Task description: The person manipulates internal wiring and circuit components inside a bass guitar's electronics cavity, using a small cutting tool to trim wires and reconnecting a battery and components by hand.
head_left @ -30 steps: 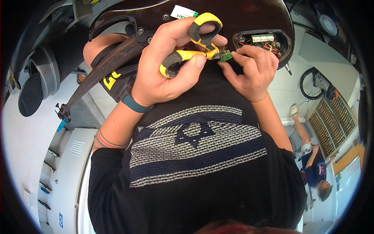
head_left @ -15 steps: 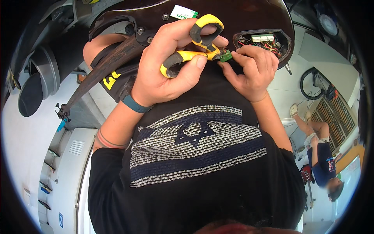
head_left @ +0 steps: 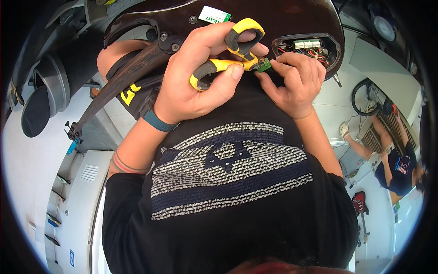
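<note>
My left hand (head_left: 194,68) is closed round pliers with yellow and black handles (head_left: 250,63), and the handles are spread apart. Their jaws reach a small green circuit board (head_left: 264,65); my fingers partly cover the contact. My right hand (head_left: 296,84) pinches the other edge of this board between thumb and fingers. Just beyond both hands lies the dark, glossy body of a guitar (head_left: 255,13). An open cavity in it holds coloured wires and a white connector block (head_left: 306,44). A white and green block like a battery (head_left: 215,14) rests on the body.
The guitar's neck (head_left: 114,86) slopes down left to its headstock (head_left: 74,131). At right another person (head_left: 399,166) is near a slatted rack (head_left: 376,132). A red guitar (head_left: 359,203) stands behind, and a black ring-shaped object (head_left: 358,98) lies at right.
The pliers and my left hand have shifted very slightly to the right. My right hand stays almost where it was. The other person has moved right and reaches toward the rack.
</note>
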The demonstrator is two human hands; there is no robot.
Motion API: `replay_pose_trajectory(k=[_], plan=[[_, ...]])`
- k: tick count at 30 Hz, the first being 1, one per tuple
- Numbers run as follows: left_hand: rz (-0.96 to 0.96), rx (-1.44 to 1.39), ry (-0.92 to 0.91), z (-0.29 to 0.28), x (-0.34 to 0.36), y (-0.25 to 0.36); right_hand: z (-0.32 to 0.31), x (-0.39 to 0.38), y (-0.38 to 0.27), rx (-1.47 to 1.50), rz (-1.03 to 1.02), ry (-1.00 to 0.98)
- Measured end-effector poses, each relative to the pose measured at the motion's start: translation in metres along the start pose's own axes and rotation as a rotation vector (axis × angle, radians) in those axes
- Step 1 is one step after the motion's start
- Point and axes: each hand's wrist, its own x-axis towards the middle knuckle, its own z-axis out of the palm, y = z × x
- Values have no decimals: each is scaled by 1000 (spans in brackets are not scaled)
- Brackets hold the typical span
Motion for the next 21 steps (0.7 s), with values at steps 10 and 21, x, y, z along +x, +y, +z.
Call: replay_pose_trajectory(k=[10,21], plan=[[4,2,-19,-3,2,-1,0,1,2,3,-3,-7],[-14,70,-60,-5,3,-1,0,0,2,2,4,-3]])
